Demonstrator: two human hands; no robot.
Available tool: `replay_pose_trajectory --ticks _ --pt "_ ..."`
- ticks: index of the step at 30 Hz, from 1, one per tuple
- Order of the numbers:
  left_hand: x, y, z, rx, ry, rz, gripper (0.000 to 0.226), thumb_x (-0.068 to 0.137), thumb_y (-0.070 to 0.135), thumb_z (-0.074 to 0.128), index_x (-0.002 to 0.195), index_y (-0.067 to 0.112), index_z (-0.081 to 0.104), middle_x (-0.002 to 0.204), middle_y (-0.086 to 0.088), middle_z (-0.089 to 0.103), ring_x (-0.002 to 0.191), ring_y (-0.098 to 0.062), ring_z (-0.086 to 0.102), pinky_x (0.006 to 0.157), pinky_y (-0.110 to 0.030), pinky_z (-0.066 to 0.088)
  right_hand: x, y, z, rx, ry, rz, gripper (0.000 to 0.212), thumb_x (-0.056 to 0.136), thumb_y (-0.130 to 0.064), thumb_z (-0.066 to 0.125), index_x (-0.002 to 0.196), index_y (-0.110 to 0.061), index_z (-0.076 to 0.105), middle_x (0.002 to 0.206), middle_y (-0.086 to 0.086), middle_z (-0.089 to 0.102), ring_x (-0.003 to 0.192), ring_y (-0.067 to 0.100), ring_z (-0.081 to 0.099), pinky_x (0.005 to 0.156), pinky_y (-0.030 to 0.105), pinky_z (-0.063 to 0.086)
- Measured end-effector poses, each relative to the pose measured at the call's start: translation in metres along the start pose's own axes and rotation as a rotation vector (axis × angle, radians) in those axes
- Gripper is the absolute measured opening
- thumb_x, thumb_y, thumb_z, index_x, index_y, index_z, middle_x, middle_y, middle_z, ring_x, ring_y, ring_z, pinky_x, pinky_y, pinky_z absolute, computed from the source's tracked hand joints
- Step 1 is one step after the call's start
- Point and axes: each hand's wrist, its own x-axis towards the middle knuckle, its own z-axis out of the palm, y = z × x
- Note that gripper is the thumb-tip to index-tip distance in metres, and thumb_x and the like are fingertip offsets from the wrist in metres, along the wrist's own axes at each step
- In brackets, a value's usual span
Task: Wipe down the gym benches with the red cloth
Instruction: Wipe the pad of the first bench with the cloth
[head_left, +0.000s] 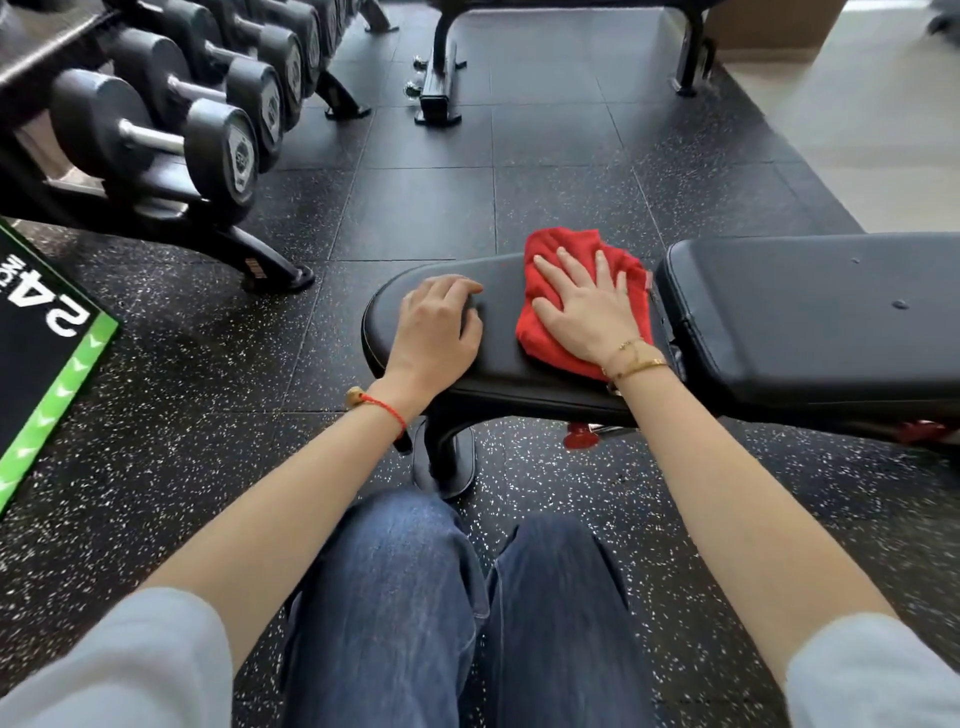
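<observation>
A black padded gym bench stands in front of me, with its rounded seat pad (498, 358) at centre and its long back pad (810, 317) running off to the right. The red cloth (561, 249) lies crumpled on the right end of the seat pad, next to the gap between the pads. My right hand (587, 306) presses flat on the cloth with fingers spread. My left hand (441, 327) rests on the left part of the seat pad, fingers curled, holding nothing. A second bench's frame (439, 83) stands further back.
A dumbbell rack (171, 130) with several black dumbbells fills the upper left, its foot reaching toward the bench. A black and green mat (47, 353) lies on the left. Speckled black rubber tiles (415, 208) cover the floor. My knees in jeans (452, 597) are below the bench.
</observation>
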Motion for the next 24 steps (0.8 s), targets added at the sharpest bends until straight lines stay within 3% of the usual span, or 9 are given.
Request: replay_pose_trajectory --ticks 4,9,17,24 --pt "-0.003 -0.003 0.007 0.019 0.019 -0.011 0.029 0.088 0.017 0.055 0.116 0.015 0.063 0.123 -0.003 0.062 0.121 -0.026 0.051 0.106 -0.041 0.035 -0.013 0.0 0.002 0.018 0.009 -0.111 0.057 0.097 -0.042 0.039 0.151 -0.034 0.023 0.162 -0.003 0.014 0.149 0.031 0.002 0.122 0.043 0.001" --pt "-0.002 -0.004 0.006 0.026 0.035 -0.019 0.029 0.087 0.02 0.055 0.115 0.018 0.063 0.122 0.001 0.062 0.118 -0.023 0.052 0.105 -0.041 0.035 -0.049 0.025 0.004 0.095 0.132 -0.275 0.053 0.095 -0.027 0.046 0.147 -0.024 0.036 0.158 0.0 0.027 0.147 0.021 0.016 0.122 0.028 -0.001" --pt "-0.002 -0.003 0.005 0.003 0.044 -0.011 0.029 0.086 0.02 0.055 0.114 0.018 0.064 0.121 0.003 0.063 0.118 -0.022 0.052 0.106 -0.045 0.036 -0.017 0.029 -0.007 0.11 0.046 -0.046 0.059 0.095 -0.039 0.047 0.15 -0.027 0.029 0.161 -0.001 0.017 0.149 0.034 0.0 0.122 0.043 0.0" --pt "-0.003 -0.005 0.007 0.032 0.058 0.0 0.029 0.086 0.02 0.055 0.113 0.019 0.063 0.12 0.003 0.063 0.117 -0.022 0.052 0.103 -0.041 0.035 -0.03 0.015 -0.005 0.08 0.158 -0.238 0.052 0.092 -0.008 0.044 0.143 -0.001 0.038 0.152 0.016 0.035 0.145 0.027 0.025 0.122 0.033 0.002"
